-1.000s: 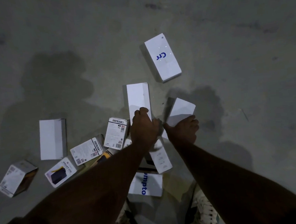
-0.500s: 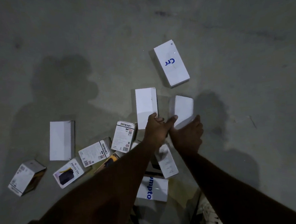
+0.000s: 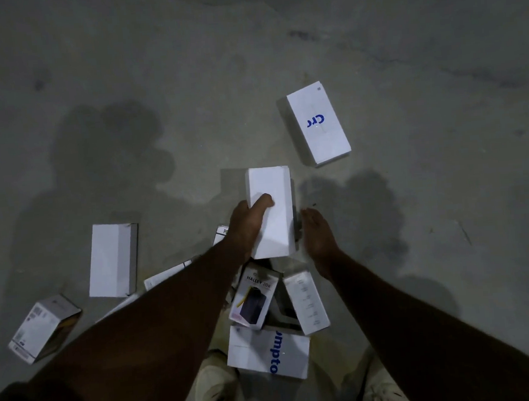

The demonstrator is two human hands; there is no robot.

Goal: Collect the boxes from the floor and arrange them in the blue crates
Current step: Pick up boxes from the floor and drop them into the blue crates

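Left hand (image 3: 247, 223) grips the plain white box (image 3: 272, 212), thumb on top, for lifting. Right hand (image 3: 319, 237), apparently relaxed and empty, flanks it. Other boxes litter the floor (image 3: 153, 67); no crates visible.

- From nine to three o'clock through twelve, bare concrete floor (image 3: 153, 67) lies open — only the "Crr" box (image 3: 317, 123) sits there, at one o'clock.
- Six o'clock is crowded: the HALLEY box (image 3: 253, 298), a narrow white box (image 3: 308, 302) and the "mpto" box (image 3: 267, 353) overlap.
- At eight o'clock, a plain white box (image 3: 112, 261) and a tilted grey box (image 3: 42, 328) block low passes.
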